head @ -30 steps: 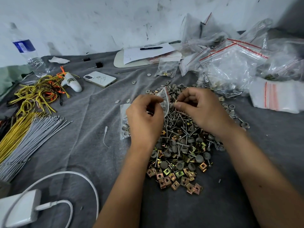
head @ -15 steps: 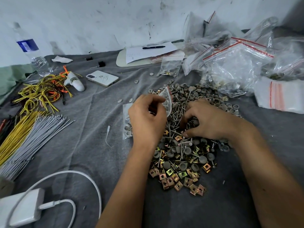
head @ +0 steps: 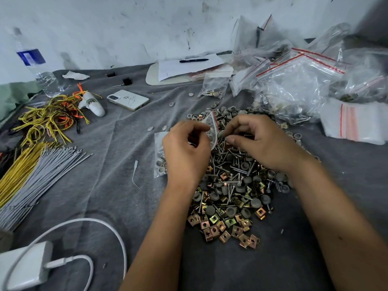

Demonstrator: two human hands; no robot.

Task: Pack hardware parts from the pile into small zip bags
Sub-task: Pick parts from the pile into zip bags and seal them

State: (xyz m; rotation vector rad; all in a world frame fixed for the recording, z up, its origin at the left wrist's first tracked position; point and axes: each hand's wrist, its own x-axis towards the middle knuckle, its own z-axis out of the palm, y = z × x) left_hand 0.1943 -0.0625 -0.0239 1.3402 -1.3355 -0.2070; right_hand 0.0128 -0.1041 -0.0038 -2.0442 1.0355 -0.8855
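Head view looks down on your work surface, a wrinkled grey cloth (head: pixel 109 164) spread up to a scuffed, stained white wall (head: pixel 126 28) at the far side. Your left hand (head: pixel 185 152) curls its fingers round the mouth of a small zip bag (head: pixel 211 127), holding its red-striped lip up just left of your right hand (head: pixel 258 141). Your right hand hovers over the far part of the pile (head: pixel 231 192), thumb and fingertips drawn together; what they pinch is too small to tell. That pile of screws, grey caps and brass-coloured square clips lies at centre, near you. A second small bag with grey caps (head: pixel 160 162) rests on the cloth under your left hand.

Far right, a heap of clear zip bags (head: pixel 298 85) leans toward the wall. Far centre lie papers with a black pen (head: pixel 194 60). A white phone (head: pixel 128 99) sits left of centre, a water bottle (head: pixel 36 66) stands far left, yellow wires (head: pixel 46 118) and grey ties (head: pixel 37 181) lie left, and a white charger with cable (head: pixel 25 269) is near left.
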